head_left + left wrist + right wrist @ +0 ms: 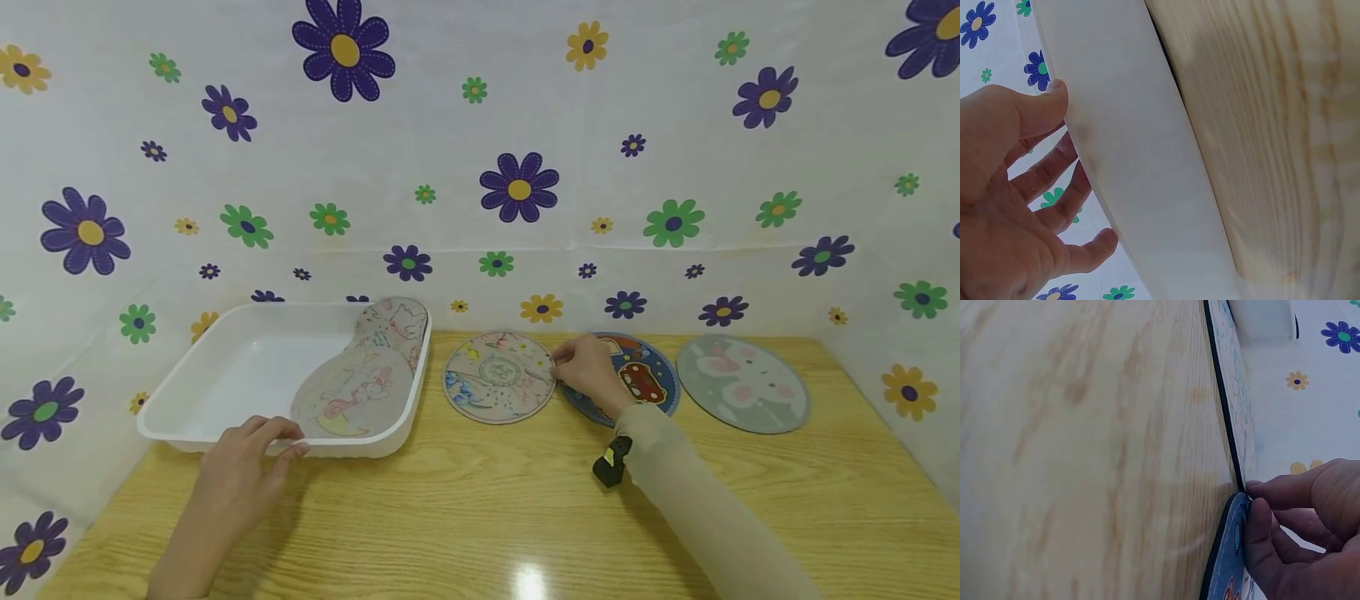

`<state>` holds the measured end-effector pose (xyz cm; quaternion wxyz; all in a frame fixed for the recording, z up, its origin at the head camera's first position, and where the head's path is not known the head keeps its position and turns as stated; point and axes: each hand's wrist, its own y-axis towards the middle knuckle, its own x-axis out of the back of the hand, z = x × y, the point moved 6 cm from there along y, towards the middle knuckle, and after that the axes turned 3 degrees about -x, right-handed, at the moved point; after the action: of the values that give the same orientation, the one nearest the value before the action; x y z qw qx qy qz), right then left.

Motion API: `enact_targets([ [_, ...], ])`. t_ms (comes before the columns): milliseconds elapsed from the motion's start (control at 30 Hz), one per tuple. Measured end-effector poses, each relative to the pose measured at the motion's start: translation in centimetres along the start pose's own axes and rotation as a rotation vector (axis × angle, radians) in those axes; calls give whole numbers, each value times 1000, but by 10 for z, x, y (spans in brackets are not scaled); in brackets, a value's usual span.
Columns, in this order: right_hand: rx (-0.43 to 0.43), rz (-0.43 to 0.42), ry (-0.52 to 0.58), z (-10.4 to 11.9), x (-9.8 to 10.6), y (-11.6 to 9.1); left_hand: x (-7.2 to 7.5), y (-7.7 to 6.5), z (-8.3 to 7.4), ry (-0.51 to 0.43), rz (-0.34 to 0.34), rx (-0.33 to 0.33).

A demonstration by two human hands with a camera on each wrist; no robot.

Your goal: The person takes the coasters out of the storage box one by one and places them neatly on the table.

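Observation:
My left hand holds the near rim of a white plastic tray, fingers over the inner side and thumb outside. Inside the tray's right end lie two round mats: a pale one with a cartoon on a moon, overlapping a pinkish one that leans on the back corner. My right hand pinches the right edge of a round floral mat on the table. Its thumb lies over the neighbouring blue bear mat, whose left part the hand covers in the head view.
A grey-green round mat with a white rabbit lies at the far right of the row. All stands on a wood-grain table. A flower-patterned white cloth hangs behind and at both sides.

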<state>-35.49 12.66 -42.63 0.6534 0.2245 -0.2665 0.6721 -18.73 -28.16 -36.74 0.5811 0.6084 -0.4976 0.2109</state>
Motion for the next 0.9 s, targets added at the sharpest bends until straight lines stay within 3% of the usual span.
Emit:
enact_targets([
  [300, 52, -2, -84, 4, 0, 0, 0, 0, 1, 0, -9, -4],
  [600, 86, -11, -79, 5, 1, 0, 0, 0, 0, -8, -1, 6],
  [900, 172, 1, -100, 5, 3, -3, 0, 0, -1, -5, 20, 24],
])
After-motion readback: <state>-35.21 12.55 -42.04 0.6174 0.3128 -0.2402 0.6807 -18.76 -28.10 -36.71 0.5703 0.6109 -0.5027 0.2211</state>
